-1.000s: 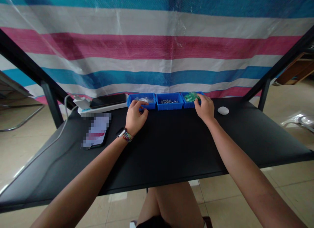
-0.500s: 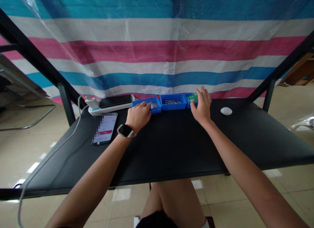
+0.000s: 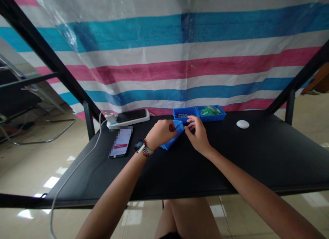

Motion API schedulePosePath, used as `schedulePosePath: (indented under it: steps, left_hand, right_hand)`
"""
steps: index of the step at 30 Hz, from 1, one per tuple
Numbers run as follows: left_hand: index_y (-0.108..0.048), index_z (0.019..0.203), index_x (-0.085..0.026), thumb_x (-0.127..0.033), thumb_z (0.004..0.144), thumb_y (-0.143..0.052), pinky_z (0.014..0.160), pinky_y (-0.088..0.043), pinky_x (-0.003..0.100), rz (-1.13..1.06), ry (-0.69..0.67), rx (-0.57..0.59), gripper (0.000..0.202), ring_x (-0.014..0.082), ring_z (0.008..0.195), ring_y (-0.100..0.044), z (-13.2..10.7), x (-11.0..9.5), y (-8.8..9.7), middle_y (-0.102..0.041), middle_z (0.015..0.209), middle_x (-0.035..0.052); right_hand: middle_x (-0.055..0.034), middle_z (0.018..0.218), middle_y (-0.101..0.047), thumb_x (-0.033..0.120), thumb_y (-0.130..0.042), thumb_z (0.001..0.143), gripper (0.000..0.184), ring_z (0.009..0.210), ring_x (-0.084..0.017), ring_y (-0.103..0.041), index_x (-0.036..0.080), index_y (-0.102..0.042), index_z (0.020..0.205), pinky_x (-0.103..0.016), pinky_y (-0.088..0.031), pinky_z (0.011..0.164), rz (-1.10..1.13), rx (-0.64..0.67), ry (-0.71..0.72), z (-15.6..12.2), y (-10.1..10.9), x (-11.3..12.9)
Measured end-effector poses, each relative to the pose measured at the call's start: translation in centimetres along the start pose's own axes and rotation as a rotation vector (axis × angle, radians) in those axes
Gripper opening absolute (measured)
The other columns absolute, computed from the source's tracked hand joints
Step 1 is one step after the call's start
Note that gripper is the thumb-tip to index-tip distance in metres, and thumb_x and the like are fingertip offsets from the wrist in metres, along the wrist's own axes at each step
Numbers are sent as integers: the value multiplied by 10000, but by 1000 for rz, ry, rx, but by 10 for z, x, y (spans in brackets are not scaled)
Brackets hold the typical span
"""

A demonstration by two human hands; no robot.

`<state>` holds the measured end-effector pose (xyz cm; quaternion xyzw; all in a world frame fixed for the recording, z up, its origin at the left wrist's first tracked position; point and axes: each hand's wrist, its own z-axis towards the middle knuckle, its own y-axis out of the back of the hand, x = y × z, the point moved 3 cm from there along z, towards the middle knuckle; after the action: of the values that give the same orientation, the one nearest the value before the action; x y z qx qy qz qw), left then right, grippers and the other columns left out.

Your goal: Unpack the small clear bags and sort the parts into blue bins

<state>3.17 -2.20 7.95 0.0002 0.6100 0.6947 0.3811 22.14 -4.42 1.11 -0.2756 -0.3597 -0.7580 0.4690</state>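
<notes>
My left hand [image 3: 161, 133], with a watch on its wrist, is closed on a small blue bin [image 3: 170, 143], which is turned at an angle and appears tilted on the black table. The hand covers much of the bin, and its contents are hidden. Just to the right, my right hand [image 3: 197, 134] has its fingers curved and apart, thumb near the bin's end. Behind it stand a second blue bin [image 3: 177, 120] holding screw-like metal pieces [image 3: 183, 115] and a third blue bin [image 3: 220, 117] with green packets [image 3: 210, 110].
A white power strip [image 3: 128, 122] carries a dark phone [image 3: 131, 115]. In front of it lies a lit phone [image 3: 121, 143]. A white mouse [image 3: 242, 124] sits at right. A cable [image 3: 77, 162] crosses the left side of the black table [image 3: 231, 170]; a striped sheet [image 3: 159, 71] hangs behind.
The left-hand bin has left the row, moved right and towards me, and turned in my left hand. My right hand has come from the green packets to beside it. The camera view has shifted.
</notes>
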Motion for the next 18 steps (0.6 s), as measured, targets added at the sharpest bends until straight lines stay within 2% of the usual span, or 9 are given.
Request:
schedulePosePath:
  steps: [3,6,9,13,18]
  left_hand:
    - [-721,737,-178,-307,826,-748,619,-439,276,-267,42,-21,159,186,685,-645,1,-3,-5,-718,726,38]
    - [-715,751,-159,-387,831,-779,568,-415,250,-556,101,1,250,147,638,-586,2,-7,-18,-677,710,20]
    - [-666,744,-156,-450,814,-826,522,-377,229,-853,200,21,342,106,564,-514,2,-15,-33,-600,651,-14]
    - [-610,716,-162,-484,734,-909,516,-370,215,-1087,292,-21,439,75,522,-468,1,-25,-48,-532,601,-49]
    - [-603,758,-169,-417,701,-923,528,-382,207,-1284,365,-94,409,76,546,-515,-2,-32,-56,-574,650,-38]
  right_hand:
    - [-70,1162,-685,537,-749,897,408,934,-242,-688,285,-616,1190,-442,-602,881,320,-19,-335,-19,-5,-2]
    - [-31,1082,-719,548,-837,800,522,951,-249,-710,311,-607,1205,-424,-613,849,679,-5,-623,-36,-10,-1]
    - [-43,1062,-739,541,-819,815,490,977,-273,-717,315,-636,1209,-423,-618,804,922,47,-838,-43,-9,7]
    - [-67,1118,-737,511,-693,950,416,1058,-279,-697,329,-647,1321,-461,-621,854,1044,82,-975,-42,1,22]
    - [-31,1251,-738,447,-635,1000,438,1158,-286,-684,413,-612,1436,-482,-621,899,999,78,-986,-38,10,40]
